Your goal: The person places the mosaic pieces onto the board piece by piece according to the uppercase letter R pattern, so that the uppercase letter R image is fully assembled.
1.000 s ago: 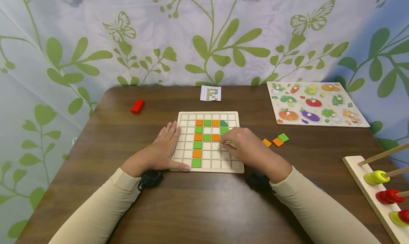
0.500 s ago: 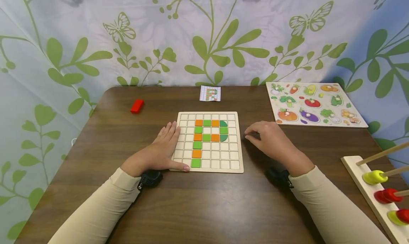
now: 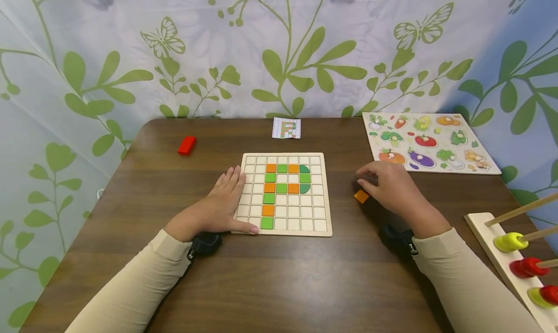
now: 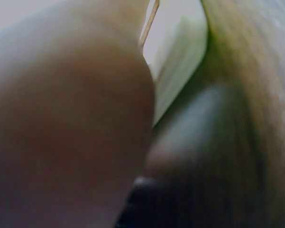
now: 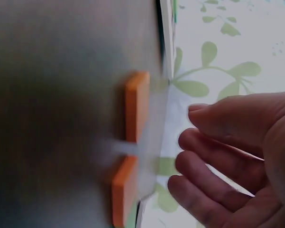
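My left hand lies flat with straight fingers along the left edge of the wooden grid board. Orange and green square tiles, plus two dark green rounded pieces, form a P shape on the board. To the right of the board, my right hand is over the table, its fingers loosely bent and nothing between them. An orange tile shows by its thumb. In the right wrist view, two orange tiles and a sliver of green stand beside the fingertips. The left wrist view is mostly blurred skin.
A small pattern card lies behind the board. A red block is at the back left. At the back right lies a vegetable puzzle board, and a bead rack stands at the right edge.
My right hand has left the board and moved right to the loose tiles. A second dark green rounded piece now shows at the P's lower curve. The left hand stays put.
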{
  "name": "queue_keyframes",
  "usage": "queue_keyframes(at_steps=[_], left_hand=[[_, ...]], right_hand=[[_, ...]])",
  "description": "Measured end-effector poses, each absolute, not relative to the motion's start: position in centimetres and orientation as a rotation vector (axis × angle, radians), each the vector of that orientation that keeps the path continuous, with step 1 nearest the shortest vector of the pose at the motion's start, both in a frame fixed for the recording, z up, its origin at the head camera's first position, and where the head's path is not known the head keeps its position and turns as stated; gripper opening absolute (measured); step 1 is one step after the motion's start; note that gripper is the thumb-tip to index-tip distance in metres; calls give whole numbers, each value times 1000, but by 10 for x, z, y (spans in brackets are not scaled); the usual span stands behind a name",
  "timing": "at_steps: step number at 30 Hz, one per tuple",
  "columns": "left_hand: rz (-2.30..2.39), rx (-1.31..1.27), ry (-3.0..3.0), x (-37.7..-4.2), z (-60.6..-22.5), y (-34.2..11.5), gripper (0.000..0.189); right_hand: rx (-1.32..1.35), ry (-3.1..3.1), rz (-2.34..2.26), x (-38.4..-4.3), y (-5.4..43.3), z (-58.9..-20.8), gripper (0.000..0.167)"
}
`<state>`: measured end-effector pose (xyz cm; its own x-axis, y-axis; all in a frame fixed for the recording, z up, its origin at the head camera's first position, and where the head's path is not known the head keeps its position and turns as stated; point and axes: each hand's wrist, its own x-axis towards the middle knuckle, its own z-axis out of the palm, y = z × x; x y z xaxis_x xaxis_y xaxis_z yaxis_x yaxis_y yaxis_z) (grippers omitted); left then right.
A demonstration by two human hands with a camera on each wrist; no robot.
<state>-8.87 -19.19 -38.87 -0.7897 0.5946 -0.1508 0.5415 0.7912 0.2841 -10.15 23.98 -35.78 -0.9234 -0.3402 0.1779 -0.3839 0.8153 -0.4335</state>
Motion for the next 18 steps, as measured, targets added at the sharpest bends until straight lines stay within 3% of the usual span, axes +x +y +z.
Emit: queue_keyframes(at_steps=[18], left_hand=[[328,875,2746,-89,-391,-192,144]], right_hand=[[535,-3122,700,-111,268,-347,29]])
